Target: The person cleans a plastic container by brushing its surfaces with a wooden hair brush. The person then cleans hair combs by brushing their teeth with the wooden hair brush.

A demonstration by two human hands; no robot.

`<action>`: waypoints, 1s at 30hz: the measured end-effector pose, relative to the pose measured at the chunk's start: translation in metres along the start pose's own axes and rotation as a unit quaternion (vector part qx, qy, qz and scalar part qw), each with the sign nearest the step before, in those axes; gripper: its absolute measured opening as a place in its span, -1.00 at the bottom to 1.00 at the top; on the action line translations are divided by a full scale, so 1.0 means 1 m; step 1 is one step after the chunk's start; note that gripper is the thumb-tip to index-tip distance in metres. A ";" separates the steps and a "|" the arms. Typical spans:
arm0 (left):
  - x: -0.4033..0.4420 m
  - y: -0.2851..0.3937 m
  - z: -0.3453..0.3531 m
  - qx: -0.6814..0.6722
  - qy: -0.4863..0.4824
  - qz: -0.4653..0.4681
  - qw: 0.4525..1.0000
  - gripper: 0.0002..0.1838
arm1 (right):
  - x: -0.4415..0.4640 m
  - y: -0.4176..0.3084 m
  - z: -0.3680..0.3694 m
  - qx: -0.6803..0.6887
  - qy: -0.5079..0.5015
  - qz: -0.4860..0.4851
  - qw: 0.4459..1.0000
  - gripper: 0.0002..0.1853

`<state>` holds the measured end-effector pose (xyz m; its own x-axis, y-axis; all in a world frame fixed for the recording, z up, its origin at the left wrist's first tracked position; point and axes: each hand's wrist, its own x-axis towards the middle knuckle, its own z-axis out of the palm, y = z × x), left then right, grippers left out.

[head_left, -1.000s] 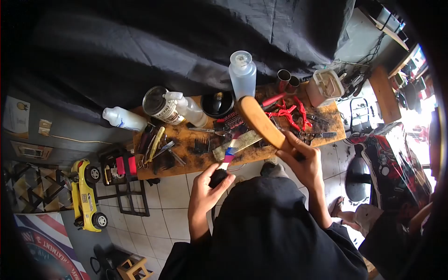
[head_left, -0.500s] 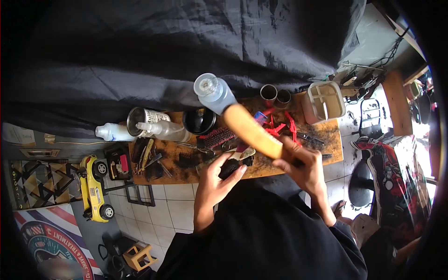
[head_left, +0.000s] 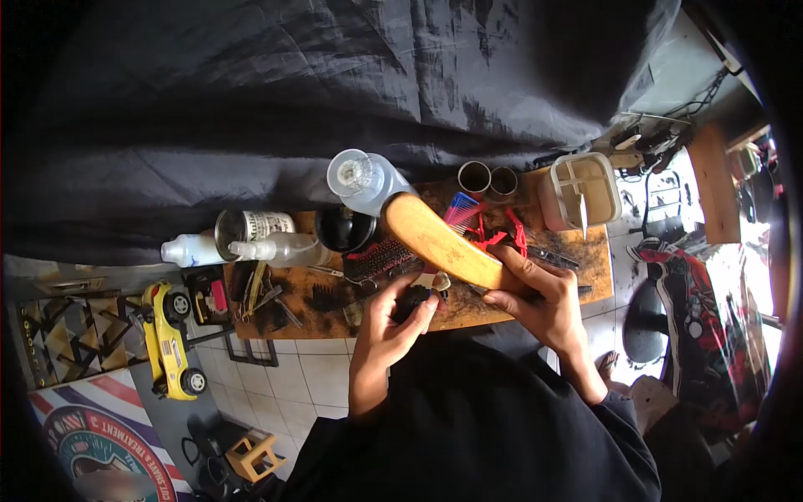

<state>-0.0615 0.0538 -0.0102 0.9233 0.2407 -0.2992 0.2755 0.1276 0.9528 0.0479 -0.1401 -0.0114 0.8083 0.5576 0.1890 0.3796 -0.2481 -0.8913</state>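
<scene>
My right hand (head_left: pixel 544 297) grips one end of a curved wooden-backed brush (head_left: pixel 439 238), which slants up and left over the wooden table (head_left: pixel 293 284). Its bristle side is hidden. My left hand (head_left: pixel 389 335) is closed round a small dark object with a pale tip (head_left: pixel 435 283); I cannot make out what it is. The brush lies just above and to the right of this object. Behind the hands are a blue-and-red comb (head_left: pixel 462 209), red clips (head_left: pixel 514 230) and a dark brush with rows of bristles (head_left: pixel 381 258).
A large clear bottle (head_left: pixel 364 180), a spray bottle (head_left: pixel 288 249), a labelled can (head_left: pixel 259 227), a black bowl (head_left: pixel 343 230), two metal cups (head_left: pixel 474 177) and a divided tub (head_left: pixel 579 192) line the table's back. A yellow toy car (head_left: pixel 171 343) is at left, a black stool (head_left: pixel 644 322) at right.
The view has shifted, so the table items appear further left. Both hands keep their hold; the brush has come closer to my left hand, and the object's pale tip now points to the right.
</scene>
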 end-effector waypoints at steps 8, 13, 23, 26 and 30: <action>0.010 0.020 -0.014 -0.013 -0.080 0.007 0.997 -0.62 | -0.020 -0.021 0.017 0.073 0.042 0.079 0.993 -0.44; 0.011 0.021 -0.028 -0.090 -0.065 0.014 0.994 -0.71 | -0.027 -0.032 0.028 0.070 0.097 0.097 0.988 -0.46; 0.020 0.001 -0.059 0.010 -0.280 0.052 0.959 -0.73 | -0.043 -0.047 0.053 0.060 0.005 0.080 0.995 -0.48; 0.011 -0.001 -0.055 -0.082 -0.198 0.051 0.975 -0.66 | -0.045 -0.046 0.062 0.016 0.071 0.053 0.996 -0.48; 0.011 -0.003 -0.065 -0.046 -0.262 -0.009 0.964 -0.51 | -0.054 -0.035 0.068 -0.092 0.256 0.125 0.954 -0.43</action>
<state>-0.0695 0.1185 -0.0201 0.9335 -0.2780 -0.2265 0.2908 0.2170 0.9319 -0.0399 -0.1075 -0.0181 0.9800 0.0141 0.1985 0.1804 -0.4843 -0.8561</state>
